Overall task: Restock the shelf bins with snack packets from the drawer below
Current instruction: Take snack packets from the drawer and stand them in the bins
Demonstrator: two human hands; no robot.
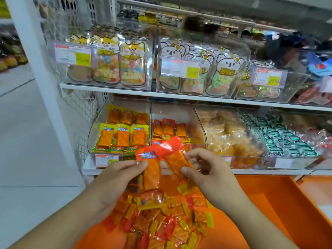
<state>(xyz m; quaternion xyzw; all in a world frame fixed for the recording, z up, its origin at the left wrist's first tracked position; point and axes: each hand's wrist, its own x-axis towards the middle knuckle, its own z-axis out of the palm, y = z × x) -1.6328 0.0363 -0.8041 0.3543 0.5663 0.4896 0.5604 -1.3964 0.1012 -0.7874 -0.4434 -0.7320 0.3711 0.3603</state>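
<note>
Price tags (73, 55) unreadable (blurred)

The red-packet bin (177, 126) is standing open at the top, with room showing above its low stack. The upper shelf (179, 97) is hanging close overhead. Clear dividers are walling it off from the yellow-packet bin (118, 133) and the pale-snack bin (231, 137).
</note>
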